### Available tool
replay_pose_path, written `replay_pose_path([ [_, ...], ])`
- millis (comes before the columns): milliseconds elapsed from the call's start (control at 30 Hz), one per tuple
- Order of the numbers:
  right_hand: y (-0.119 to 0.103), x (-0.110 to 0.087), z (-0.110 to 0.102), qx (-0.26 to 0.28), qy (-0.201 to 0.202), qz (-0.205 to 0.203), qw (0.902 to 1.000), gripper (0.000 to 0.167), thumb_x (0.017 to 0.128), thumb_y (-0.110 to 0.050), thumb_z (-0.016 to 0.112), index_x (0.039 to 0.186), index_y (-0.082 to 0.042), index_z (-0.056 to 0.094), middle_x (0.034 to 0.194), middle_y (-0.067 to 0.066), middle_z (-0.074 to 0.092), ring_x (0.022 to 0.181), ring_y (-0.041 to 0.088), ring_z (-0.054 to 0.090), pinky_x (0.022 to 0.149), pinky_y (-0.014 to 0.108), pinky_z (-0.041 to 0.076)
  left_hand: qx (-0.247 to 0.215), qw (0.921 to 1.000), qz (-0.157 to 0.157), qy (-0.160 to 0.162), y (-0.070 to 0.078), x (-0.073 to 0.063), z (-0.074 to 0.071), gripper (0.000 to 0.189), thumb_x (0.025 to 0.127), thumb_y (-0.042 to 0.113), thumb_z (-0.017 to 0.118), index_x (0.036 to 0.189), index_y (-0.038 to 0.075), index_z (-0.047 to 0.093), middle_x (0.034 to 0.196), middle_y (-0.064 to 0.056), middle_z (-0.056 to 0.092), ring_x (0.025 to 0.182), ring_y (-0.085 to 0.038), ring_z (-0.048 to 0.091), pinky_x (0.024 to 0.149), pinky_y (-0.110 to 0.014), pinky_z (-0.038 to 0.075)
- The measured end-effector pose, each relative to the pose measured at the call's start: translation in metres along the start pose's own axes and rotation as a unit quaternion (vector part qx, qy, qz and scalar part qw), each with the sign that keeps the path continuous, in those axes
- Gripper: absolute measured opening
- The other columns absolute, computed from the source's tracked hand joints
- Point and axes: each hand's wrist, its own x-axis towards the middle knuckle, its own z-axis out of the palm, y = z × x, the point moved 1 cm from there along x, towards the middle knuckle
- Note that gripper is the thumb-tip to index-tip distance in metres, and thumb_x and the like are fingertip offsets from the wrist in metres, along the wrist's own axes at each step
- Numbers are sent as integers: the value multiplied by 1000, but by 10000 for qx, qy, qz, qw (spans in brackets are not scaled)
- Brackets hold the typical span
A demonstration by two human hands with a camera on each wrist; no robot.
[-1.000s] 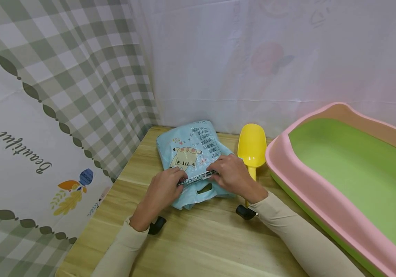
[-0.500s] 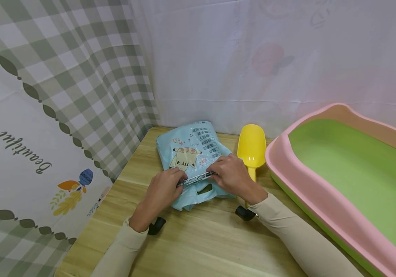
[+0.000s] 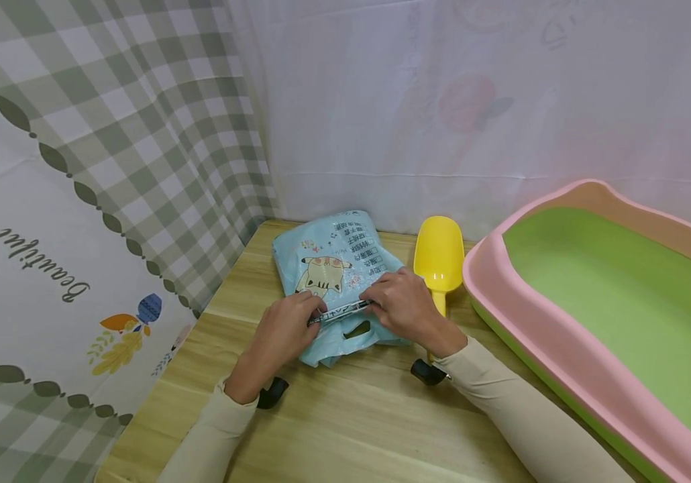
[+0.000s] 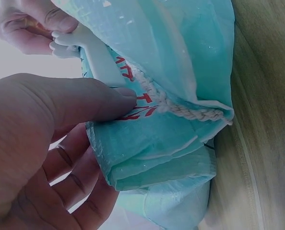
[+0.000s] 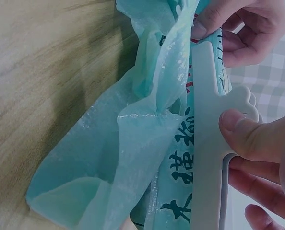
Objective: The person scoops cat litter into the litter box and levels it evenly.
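Note:
A light-blue plastic bag (image 3: pixel 336 251) with a cat drawing lies on the table, its top folded over toward the person. My left hand (image 3: pixel 282 329) pinches the folded edge, thumb in front and fingers behind. On the right, my right hand (image 3: pixel 408 308) pinches the paw-shaped grip of a white bag clip (image 5: pixel 207 143) between thumb and fingers. The clip's long bar lies along the fold, and the left wrist view shows its near end beside my left thumb. A braided seam cord (image 4: pixel 181 110) runs across the bag beneath that thumb. From the head, the hands cover most of the clip.
A yellow scoop (image 3: pixel 439 251) lies right of the bag, its handle partly behind the right wrist. Further right stands a large pink and green litter tray (image 3: pixel 563 335). A checked curtain (image 3: pixel 170 100) hangs at the left, a white cloth (image 3: pixel 382 100) behind the wooden table (image 3: pixel 345 429).

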Motion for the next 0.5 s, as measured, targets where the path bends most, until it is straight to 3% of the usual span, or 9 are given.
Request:
replay_pose_path([
  [500, -2, -3, -7, -7, 32, -38, 10000, 17, 86, -12, 95, 101, -15, 89, 99, 0, 84, 100, 22, 79, 85, 42, 57, -34, 10000, -56, -46, -2, 0, 1, 23, 83, -2, 92, 98, 9, 80, 85, 3, 66, 73, -13, 63, 64, -35, 55],
])
